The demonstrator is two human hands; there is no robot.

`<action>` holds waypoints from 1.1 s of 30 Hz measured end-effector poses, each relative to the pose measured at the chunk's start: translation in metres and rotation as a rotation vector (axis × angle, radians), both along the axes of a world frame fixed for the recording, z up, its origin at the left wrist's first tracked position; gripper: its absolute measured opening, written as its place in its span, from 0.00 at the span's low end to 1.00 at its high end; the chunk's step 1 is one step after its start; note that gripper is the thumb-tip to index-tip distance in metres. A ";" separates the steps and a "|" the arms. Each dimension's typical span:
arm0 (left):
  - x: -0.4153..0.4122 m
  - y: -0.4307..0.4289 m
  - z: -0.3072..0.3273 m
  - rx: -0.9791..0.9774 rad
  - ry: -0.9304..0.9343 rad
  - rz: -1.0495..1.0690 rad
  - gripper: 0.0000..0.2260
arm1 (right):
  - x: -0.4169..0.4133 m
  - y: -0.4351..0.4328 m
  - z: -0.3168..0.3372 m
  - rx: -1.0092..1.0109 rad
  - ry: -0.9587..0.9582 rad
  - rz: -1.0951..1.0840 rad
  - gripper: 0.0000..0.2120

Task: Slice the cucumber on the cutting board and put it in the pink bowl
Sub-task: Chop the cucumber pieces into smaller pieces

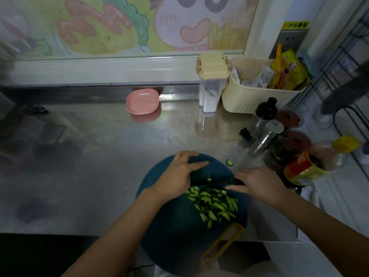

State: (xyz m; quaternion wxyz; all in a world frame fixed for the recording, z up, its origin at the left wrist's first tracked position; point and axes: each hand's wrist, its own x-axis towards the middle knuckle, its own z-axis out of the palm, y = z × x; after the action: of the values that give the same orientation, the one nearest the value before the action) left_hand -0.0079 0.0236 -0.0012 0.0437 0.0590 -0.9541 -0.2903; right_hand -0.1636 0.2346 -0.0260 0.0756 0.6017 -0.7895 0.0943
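Head view, only one. Steel counter (99, 156), dim light. Round dark-blue cutting board (175, 236) at the near edge, with a yellow loop handle (223, 244) pointing toward the person.

Cucumber slices (215, 204) lie in a loose green pile on the board's right half, all cut. One stray slice (229, 162) is off the board on the counter, just past its far rim.

Left hand (177, 172): fingers straight and slightly spread, lying flat on the dark surface above the pile. Can't tell if that is the board or the blade.

Right hand (257, 182): fingers wrapped round the dark handle of a knife (238, 181), one finger reaching out toward the pile. The blade is dark against the dark board and its edge is hard to trace.

Pink bowl (142, 103) sits at the back of the counter, well apart from the board, nothing visible inside it.

Right side:
- clear container with a cream lid (212, 80)
- cream basket (249, 98) stuffed with yellow packets (289, 72), print too blurred to read
- steel shaker (267, 136)
- jar with a red-and-yellow label (305, 168), text not legible

Yellow sign (297, 25) on the wall reads "小心", the rest unreadable.
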 end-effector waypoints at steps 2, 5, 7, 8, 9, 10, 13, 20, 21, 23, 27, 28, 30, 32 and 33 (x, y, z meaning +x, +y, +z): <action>-0.002 0.007 -0.001 -0.029 -0.057 -0.102 0.31 | 0.000 0.000 0.000 -0.016 0.043 0.031 0.29; -0.001 0.008 -0.005 -0.091 -0.152 -0.179 0.30 | 0.000 0.000 0.003 -0.024 0.056 0.039 0.25; 0.001 0.007 -0.010 -0.098 -0.178 -0.193 0.29 | 0.001 0.002 0.002 -0.019 0.066 0.052 0.25; 0.003 0.005 -0.013 -0.091 -0.186 -0.194 0.28 | 0.001 0.004 0.001 -0.013 0.065 0.055 0.26; 0.004 0.004 -0.015 -0.077 -0.188 -0.191 0.26 | 0.000 0.006 0.000 -0.008 0.055 0.056 0.27; 0.006 0.003 -0.015 -0.055 -0.192 -0.184 0.23 | -0.001 0.009 -0.001 -0.002 0.039 0.057 0.28; 0.012 0.000 -0.014 0.068 -0.266 -0.151 0.18 | -0.004 0.019 0.006 0.011 -0.011 0.063 0.28; 0.016 -0.006 -0.016 0.424 -0.159 0.300 0.08 | -0.008 0.036 0.007 0.046 -0.417 -0.130 0.28; 0.016 -0.006 -0.017 0.443 -0.137 0.332 0.07 | -0.007 0.037 0.004 0.055 -0.457 -0.157 0.28; 0.017 -0.005 -0.019 0.456 -0.147 0.355 0.06 | -0.007 0.037 0.000 0.047 -0.499 -0.200 0.30; 0.021 0.000 -0.026 0.392 -0.164 0.302 0.04 | -0.004 0.035 -0.001 0.019 -0.577 -0.255 0.36; 0.022 0.002 -0.026 0.373 -0.152 0.299 0.04 | -0.004 0.035 -0.001 0.012 -0.597 -0.276 0.37; 0.022 0.004 -0.025 0.354 -0.139 0.294 0.04 | -0.004 0.034 -0.002 -0.013 -0.592 -0.319 0.37; 0.022 0.004 -0.024 0.342 -0.146 0.271 0.05 | -0.002 0.031 -0.001 -0.034 -0.558 -0.353 0.35; 0.021 0.003 -0.024 0.335 -0.143 0.265 0.06 | 0.000 0.027 0.002 -0.025 -0.558 -0.372 0.33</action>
State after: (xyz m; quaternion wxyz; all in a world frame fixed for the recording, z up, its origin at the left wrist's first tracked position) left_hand 0.0135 0.0269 -0.0253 0.0032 0.2105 -0.8772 -0.4316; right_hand -0.1634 0.2618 -0.0243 -0.1202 0.3974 -0.8749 0.2495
